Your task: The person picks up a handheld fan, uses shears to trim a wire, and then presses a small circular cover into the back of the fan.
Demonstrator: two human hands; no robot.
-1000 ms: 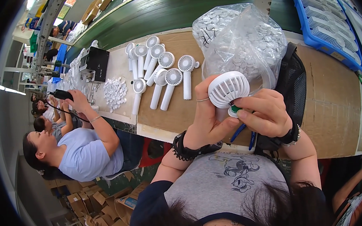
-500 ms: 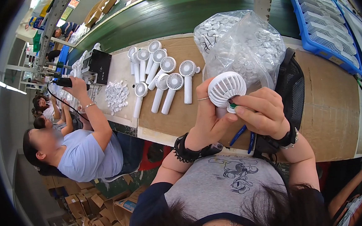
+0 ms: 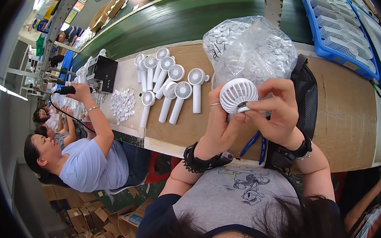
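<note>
A white handheld-fan head [image 3: 238, 95] with a slatted round cage is held up over the near edge of the bench. My left hand [image 3: 219, 123] is closed round its left side, thumb at the lower rim. With thumb and index finger pinched, my right hand [image 3: 278, 110] grips the small white neck piece [image 3: 243, 108] at the cage's bottom, where a dark bit shows. Below my hands lie blue-handled pliers [image 3: 256, 146]. Further left, several white handheld fans [image 3: 180, 93] lie in a group on the cardboard.
A clear plastic bag [image 3: 249, 48] full of small white round parts sits beyond my hands. Loose white parts [image 3: 123, 104] lie left, near a black box [image 3: 102, 74]. A co-worker [image 3: 91, 157] sits left, holding a dark tool. Blue crates [image 3: 339, 29] stand far right; a green conveyor [image 3: 166, 23] runs behind.
My right fingers have pressed closer to the cage; the neck piece now sits against its bottom, and the green bit between them no longer shows. The left hand keeps its hold.
</note>
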